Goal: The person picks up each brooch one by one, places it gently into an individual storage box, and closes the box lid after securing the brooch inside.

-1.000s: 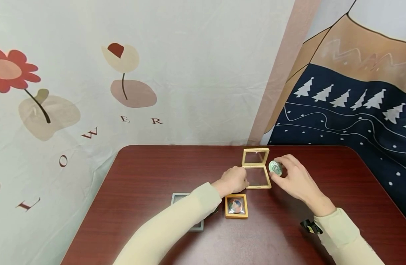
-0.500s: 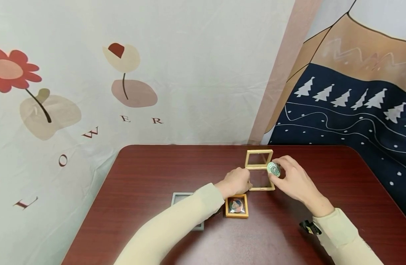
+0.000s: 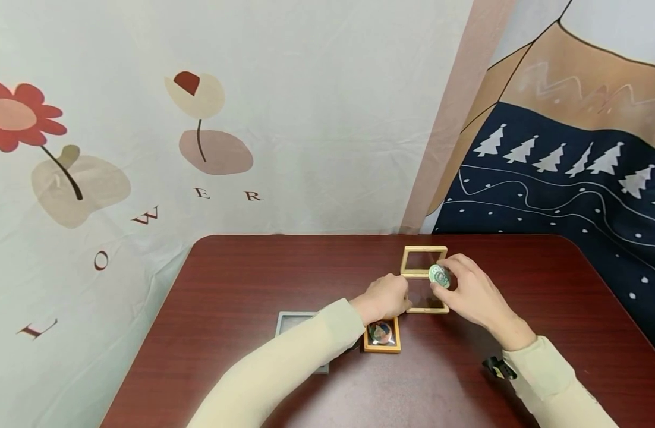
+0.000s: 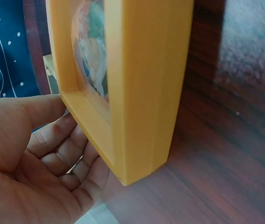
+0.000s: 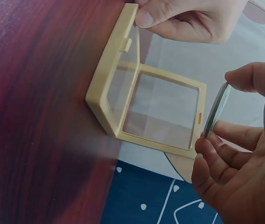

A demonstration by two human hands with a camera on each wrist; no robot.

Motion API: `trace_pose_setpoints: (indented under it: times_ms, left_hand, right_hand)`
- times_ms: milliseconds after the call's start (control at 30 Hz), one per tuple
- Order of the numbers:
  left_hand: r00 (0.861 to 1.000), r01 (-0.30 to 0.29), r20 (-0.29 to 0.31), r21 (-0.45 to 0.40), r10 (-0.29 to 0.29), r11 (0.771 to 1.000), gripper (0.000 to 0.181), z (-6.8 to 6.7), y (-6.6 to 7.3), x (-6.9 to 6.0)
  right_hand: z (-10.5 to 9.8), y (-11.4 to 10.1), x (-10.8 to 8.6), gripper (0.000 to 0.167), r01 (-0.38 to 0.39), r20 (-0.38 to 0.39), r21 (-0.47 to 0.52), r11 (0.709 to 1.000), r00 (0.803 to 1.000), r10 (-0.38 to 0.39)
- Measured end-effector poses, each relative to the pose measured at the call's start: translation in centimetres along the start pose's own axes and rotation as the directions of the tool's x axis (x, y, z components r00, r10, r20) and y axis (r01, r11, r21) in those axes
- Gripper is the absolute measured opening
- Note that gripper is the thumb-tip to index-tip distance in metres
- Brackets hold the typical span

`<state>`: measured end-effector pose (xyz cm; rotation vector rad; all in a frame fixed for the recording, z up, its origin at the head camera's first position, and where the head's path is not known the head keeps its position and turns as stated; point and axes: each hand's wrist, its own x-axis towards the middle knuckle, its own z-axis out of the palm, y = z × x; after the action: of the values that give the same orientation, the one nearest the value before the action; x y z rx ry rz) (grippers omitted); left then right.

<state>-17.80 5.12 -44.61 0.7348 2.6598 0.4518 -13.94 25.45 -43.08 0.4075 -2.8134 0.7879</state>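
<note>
My left hand point(image 3: 387, 295) grips the left edge of a pale yellow hinged display frame point(image 3: 428, 310). The frame lies unfolded on the table, its back half raised. In the right wrist view, the left thumb point(image 5: 152, 15) presses a corner of this frame's latch-bearing half, and clear film spans both halves. My right hand point(image 3: 474, 297) pinches a round green-and-white badge point(image 3: 439, 276) by its rim. The badge is tilted, just above the frame's right side and apart from the film. In the left wrist view, an orange frame point(image 4: 144, 84) looms close beside the left hand.
On the dark red wooden table point(image 3: 242, 273), the orange frame with a round colourful badge inside lies just below the left wrist. A grey frame point(image 3: 295, 315) is partly covered by the left sleeve. Printed cloth point(image 3: 327, 119) hangs behind the table's back edge.
The left hand has slid the pale yellow frame rightward and slightly nearer. The right hand has brought the badge a little left, from beside the frame to over its right side.
</note>
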Motion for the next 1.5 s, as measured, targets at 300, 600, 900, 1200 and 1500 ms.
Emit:
trace_pose_setpoints:
  times_ms: [300, 600, 900, 1200, 1500]
  left_hand:
    - [1.000, 0.022, 0.000, 0.017, -0.022, 1.000, 0.031, 0.1, 0.2, 0.1]
    - [1.000, 0.009, 0.000, 0.011, -0.009, 1.000, 0.033, 0.2, 0.0, 0.1]
    - [1.000, 0.011, -0.003, -0.008, -0.011, 1.000, 0.038, 0.3, -0.2, 0.0]
    - [1.000, 0.008, -0.007, -0.004, -0.008, 1.000, 0.041, 0.3, -0.1, 0.0]
    - [1.000, 0.012, -0.009, -0.007, -0.012, 1.000, 0.046, 0.2, -0.1, -0.1]
  right_hand:
    - [1.1, 0.7, 0.3, 0.043, 0.018, 0.028, -0.014, 1.000, 0.999, -0.018]
    - [2.3, 1.2, 0.8, 0.034, 0.075, 0.044, -0.029, 0.997, 0.996, -0.074]
    - [3.2, 1.2, 1.0, 0.040, 0.097, 0.111, -0.048, 0.994, 0.990, -0.091]
    - [3.7, 1.2, 1.0, 0.032, 0.123, 0.157, -0.075, 0.990, 0.981, -0.110]
    - [3.9, 1.2, 1.0, 0.031, 0.153, 0.155, -0.117, 0.981, 0.979, -0.135]
